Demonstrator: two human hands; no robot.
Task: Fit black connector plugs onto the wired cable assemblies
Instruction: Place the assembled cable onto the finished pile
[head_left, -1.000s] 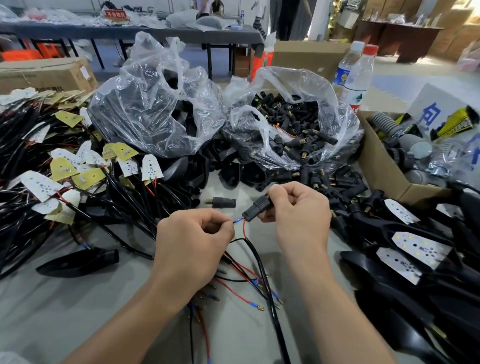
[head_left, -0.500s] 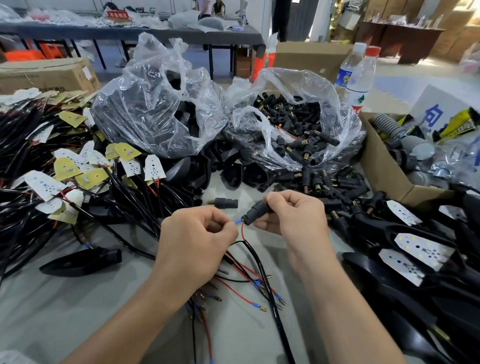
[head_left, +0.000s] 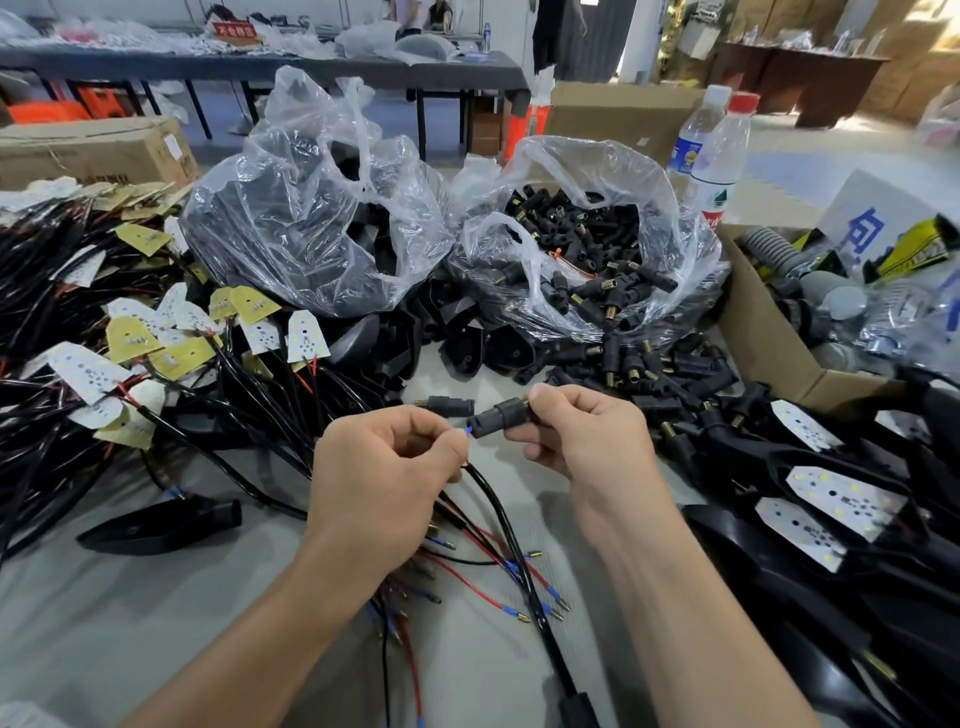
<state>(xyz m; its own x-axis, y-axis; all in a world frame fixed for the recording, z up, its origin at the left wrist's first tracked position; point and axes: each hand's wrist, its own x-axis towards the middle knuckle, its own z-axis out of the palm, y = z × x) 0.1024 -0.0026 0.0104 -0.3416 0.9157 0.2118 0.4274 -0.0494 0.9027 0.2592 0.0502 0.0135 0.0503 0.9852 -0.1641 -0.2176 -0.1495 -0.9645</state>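
My right hand (head_left: 587, 441) pinches a black connector plug (head_left: 496, 418) by its far end, above the grey table. My left hand (head_left: 384, 467) pinches the blue-tipped wire end of a black cable (head_left: 511, 540), and the blue tip sits right at the plug's open mouth. The cable runs down between my forearms. A second loose plug (head_left: 449, 406) lies on the table just behind the held one. Several red and black wire ends with brass tips (head_left: 483, 582) lie fanned out below my hands.
A clear bag of black plugs (head_left: 587, 260) stands behind, with loose plugs (head_left: 660, 369) spilled before it. Another bag of black housings (head_left: 311, 228) is at its left. Wired LED boards (head_left: 156, 353) pile up left; black lamp shells (head_left: 841, 519) and a cardboard box (head_left: 769, 332) crowd the right.
My hands have drawn closer together, and the plug has turned more level, its mouth meeting the blue wire tip. The camera has shifted slightly.
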